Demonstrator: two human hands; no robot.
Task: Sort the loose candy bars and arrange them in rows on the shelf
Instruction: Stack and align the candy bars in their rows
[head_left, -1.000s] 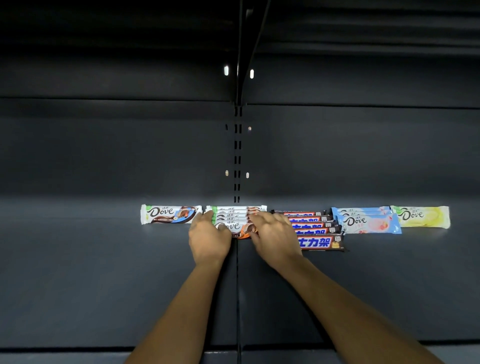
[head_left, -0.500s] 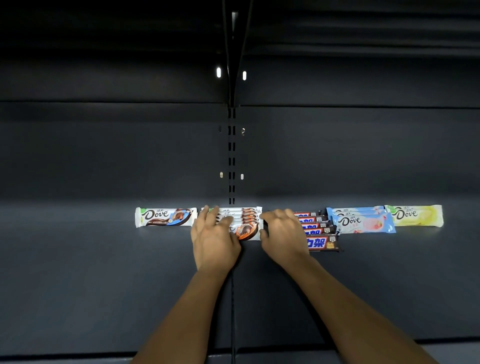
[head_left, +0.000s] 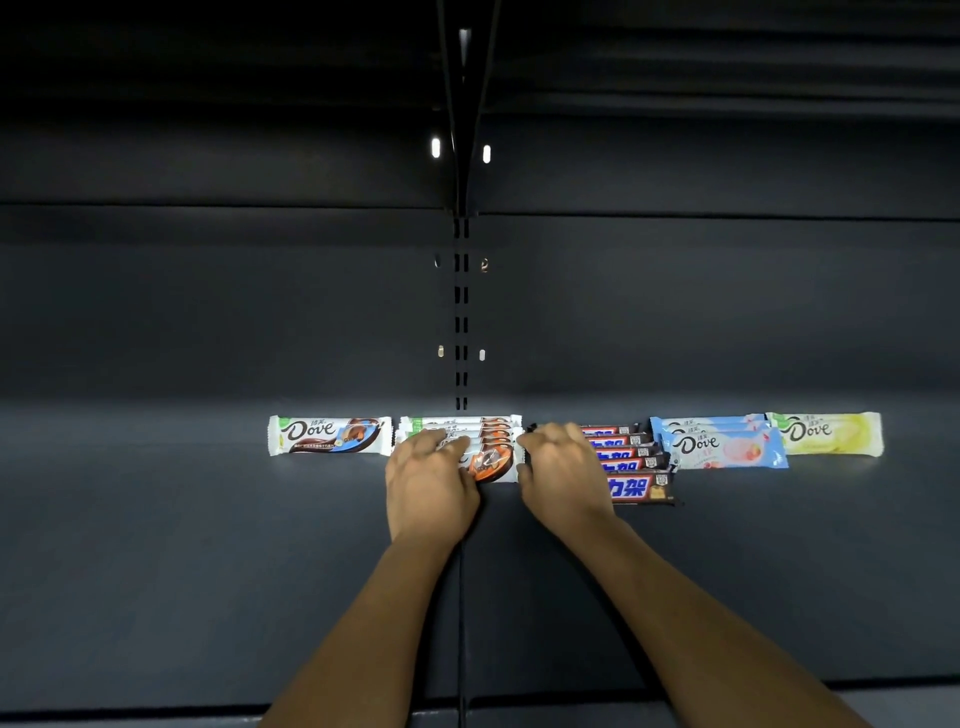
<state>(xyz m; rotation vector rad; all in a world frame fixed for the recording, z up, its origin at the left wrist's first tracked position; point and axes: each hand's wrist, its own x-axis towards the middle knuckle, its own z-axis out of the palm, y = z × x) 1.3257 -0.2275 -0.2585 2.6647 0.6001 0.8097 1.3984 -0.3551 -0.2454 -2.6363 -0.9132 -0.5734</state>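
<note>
A dark shelf (head_left: 208, 545) carries a single line of candy bars along its back edge, sorted by wrapper; at the far left lies one white Dove bar (head_left: 329, 435) on its own, lengthwise and apart from the rest; just beside it to the right sits the stack of white-and-orange Dove bars (head_left: 491, 447), overlapped front to back; next comes the stack of brown bars with blue lettering (head_left: 631, 462), stepped towards the viewer; then the light-blue Dove bars (head_left: 724, 444), overlapped likewise; the pale yellow Dove bar (head_left: 828, 434) ends the line at the right, touching the blue ones.

The left hand (head_left: 428, 491) lies palm down over the left half of the white-and-orange stack, fingers spread and flat on the wrappers, a pressing grip rather than a closed one; the right hand (head_left: 563, 480) rests at the gap between that stack and the brown bars, its fingers curled downward against the stack's right end and covering the left ends of the brown bars; whether those fingers pinch a bar or only push cannot be told; both forearms reach in from the lower edge, on either side of the shelf's central seam (head_left: 461, 623).
</note>
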